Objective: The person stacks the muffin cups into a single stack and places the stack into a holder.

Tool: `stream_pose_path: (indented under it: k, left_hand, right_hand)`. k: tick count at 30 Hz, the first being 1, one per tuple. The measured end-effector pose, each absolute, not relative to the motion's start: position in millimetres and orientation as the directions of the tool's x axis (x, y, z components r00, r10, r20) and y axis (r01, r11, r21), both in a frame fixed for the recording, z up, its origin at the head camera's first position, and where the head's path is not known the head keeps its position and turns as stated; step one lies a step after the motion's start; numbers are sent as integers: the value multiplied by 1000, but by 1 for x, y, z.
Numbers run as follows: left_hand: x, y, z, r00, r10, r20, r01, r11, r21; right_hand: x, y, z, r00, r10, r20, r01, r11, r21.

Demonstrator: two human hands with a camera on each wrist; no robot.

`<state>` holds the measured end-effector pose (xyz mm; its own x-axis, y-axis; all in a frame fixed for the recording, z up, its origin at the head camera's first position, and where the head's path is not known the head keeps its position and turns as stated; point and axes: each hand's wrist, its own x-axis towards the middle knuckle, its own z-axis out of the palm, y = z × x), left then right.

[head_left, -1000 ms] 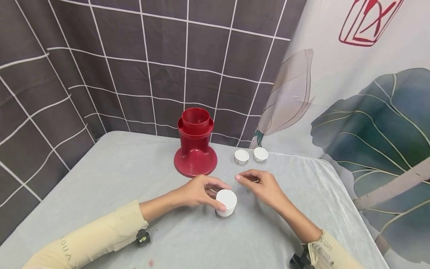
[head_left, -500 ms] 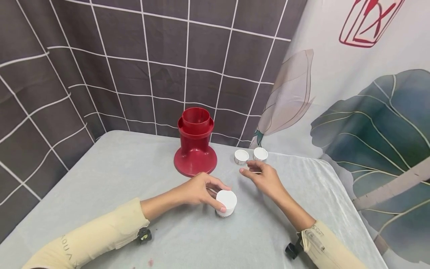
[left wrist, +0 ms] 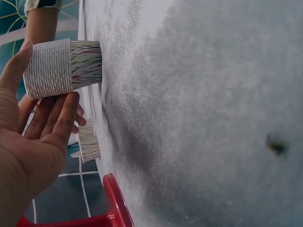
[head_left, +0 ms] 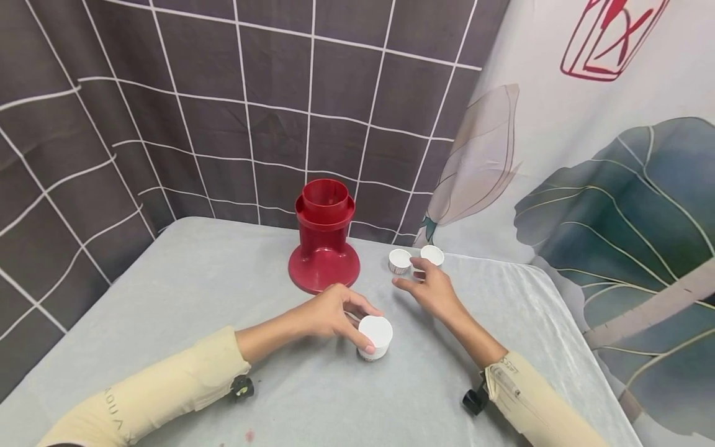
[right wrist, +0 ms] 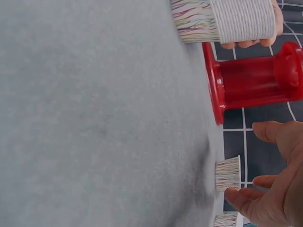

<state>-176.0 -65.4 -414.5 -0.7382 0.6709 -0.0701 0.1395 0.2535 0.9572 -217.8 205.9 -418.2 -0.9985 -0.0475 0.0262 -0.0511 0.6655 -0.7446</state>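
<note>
A stack of nested paper baking cups (head_left: pixel 376 333), white-rimmed with thin coloured lines on the body, stands upright on the cloth. My left hand (head_left: pixel 334 318) holds it, thumb on the near side and fingers behind; the left wrist view shows the ridged rims of the stack (left wrist: pixel 49 68) between them. Farther back are two single paper cups, one on the left (head_left: pixel 399 263) and one on the right (head_left: pixel 432 254). My right hand (head_left: pixel 434 290) reaches to them with thumb and fingers apart. In the right wrist view its fingertips are close to one cup (right wrist: pixel 227 174); contact is unclear.
A red plastic stand (head_left: pixel 325 264) with a round base and a ring-shaped top is behind my left hand. Grey cloth (head_left: pixel 301 397) covers the table. Dark gridded fabric (head_left: pixel 212 124) hangs behind it, and a leaf-patterned curtain (head_left: pixel 614 205) is on the right.
My right hand has moved away from the stack, back toward the two single cups, and its fingers have spread. The left hand and the stack have stayed in place.
</note>
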Motion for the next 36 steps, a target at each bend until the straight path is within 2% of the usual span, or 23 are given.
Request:
stream_pose_path:
  k: [7,14,21,29,36]
  left_hand:
    - [-177,-65,-415,-742,668,-54,166,261,951]
    - [-177,-66,-416,-746,663,-59,169,274,947]
    - [-177,-65,-416,-744,667,-48,167,256,952]
    - [-177,-65,-415,-742,669,-40,178,254,951]
    - [-178,-65,-415,-742,670,-41,192,271,943]
  right_hand:
    - [-226,203,-425,-998,-43,37,-56,645,-762]
    - [-266,217,-469,-992,-19,123,-103,680,-726]
    - [-298,225,-500,-993,-14,115,-95,675,-732]
    - [-304,215,-496,-983,-24,183,-151,674,-723]
    - [-307,206,-489,-975,-23,219,-167,727,-666]
